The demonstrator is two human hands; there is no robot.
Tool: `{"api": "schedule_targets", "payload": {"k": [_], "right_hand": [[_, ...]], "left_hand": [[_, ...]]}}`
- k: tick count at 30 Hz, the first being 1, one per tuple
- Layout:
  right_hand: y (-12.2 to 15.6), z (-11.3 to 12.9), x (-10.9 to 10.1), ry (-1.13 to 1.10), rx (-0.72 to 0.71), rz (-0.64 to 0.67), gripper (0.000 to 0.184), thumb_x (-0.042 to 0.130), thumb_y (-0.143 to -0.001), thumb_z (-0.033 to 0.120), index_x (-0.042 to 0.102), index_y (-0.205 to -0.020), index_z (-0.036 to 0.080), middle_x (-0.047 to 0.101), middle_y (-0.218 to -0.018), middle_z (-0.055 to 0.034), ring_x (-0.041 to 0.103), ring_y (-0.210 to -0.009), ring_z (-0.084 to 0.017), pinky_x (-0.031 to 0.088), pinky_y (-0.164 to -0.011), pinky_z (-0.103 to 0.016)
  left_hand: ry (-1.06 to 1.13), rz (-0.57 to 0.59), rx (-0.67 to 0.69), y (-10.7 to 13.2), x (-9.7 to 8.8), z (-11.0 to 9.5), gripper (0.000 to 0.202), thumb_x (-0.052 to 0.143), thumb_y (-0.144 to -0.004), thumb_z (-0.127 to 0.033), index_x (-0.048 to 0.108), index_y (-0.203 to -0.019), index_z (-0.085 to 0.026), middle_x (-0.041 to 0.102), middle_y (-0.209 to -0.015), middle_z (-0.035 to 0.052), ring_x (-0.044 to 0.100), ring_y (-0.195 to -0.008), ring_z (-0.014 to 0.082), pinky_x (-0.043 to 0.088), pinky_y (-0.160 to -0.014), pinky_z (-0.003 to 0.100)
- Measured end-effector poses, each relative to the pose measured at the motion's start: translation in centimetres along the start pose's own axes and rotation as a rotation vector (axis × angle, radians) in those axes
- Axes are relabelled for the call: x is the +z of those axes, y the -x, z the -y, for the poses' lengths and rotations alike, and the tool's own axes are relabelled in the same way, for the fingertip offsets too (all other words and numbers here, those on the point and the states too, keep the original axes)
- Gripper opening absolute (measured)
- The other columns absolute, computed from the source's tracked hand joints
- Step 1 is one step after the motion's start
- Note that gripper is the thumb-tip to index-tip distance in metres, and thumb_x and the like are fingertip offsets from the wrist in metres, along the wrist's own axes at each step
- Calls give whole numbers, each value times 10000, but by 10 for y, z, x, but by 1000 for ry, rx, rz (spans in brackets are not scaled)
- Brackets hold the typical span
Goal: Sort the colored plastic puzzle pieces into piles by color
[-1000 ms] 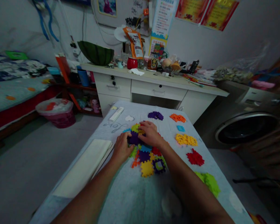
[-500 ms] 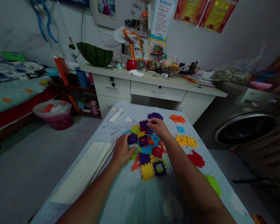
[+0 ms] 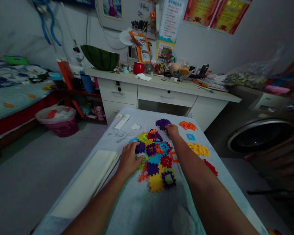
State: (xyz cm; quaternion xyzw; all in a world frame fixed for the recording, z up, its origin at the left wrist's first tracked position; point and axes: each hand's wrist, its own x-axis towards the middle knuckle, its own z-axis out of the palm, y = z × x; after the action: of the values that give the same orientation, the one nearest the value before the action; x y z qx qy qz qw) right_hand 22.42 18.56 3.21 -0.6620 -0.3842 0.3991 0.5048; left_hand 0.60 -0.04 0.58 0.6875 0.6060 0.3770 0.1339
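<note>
A mixed heap of notched plastic building tiles in several colours (image 3: 155,159) lies at the middle of the cloth-covered table. At its left edge rests my left hand (image 3: 129,159), thumb and fingers apart, fingertips against a purple tile (image 3: 140,147). Farther back, my right hand (image 3: 172,131) pinches a purple tile at the near right edge of the purple pile (image 3: 163,123); the fingers partly hide it. Sorted by colour on the right are orange tiles (image 3: 187,125), blue tiles (image 3: 191,137), yellow tiles (image 3: 199,149) and red tiles (image 3: 211,167), the red partly behind my right forearm.
A folded cream cloth (image 3: 85,182) lies along the table's left side, with a white remote (image 3: 122,122) beyond it. Behind the table stands a white desk (image 3: 120,89) loaded with items. A washing machine (image 3: 259,120) is at right, a pink bin (image 3: 60,125) on the floor at left.
My right hand has carried a purple tile from the heap's back edge, rightward, to the purple pile. My left hand has hardly moved. My right forearm now covers the green tiles.
</note>
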Motion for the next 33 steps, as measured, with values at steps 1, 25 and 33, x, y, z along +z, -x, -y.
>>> {"api": "schedule_targets", "payload": {"k": [1,25,33], "right_hand": [[-2,-2,1,0,-4,-9,185,666,-691,135,501,-747,197,476,-452,86,497,-401,-87,350,-377,-160],[55,6,20,744,-568,649,259,712,-761,401,684,-854,161,645,-792,1,549,-736,-132,404,-684,-232],[93,16,2,632,-696,703,151,660,-769,238,662,-904,168,620,-844,4,526,-749,-127,421,-739,-259]], "left_hand": [[0,2,0,0,0,0,503,632,-732,-239,519,-1220,-193,564,-1271,105,481,-1221,304,387,-1068,496],[59,-47,38,1,5,7,526,575,-850,-447,490,-1293,-175,499,-1368,162,451,-1317,310,369,-1108,519],[62,-28,60,0,-1,1,508,537,-874,-471,505,-1276,-163,546,-1313,153,497,-1260,289,395,-1080,485]]}}
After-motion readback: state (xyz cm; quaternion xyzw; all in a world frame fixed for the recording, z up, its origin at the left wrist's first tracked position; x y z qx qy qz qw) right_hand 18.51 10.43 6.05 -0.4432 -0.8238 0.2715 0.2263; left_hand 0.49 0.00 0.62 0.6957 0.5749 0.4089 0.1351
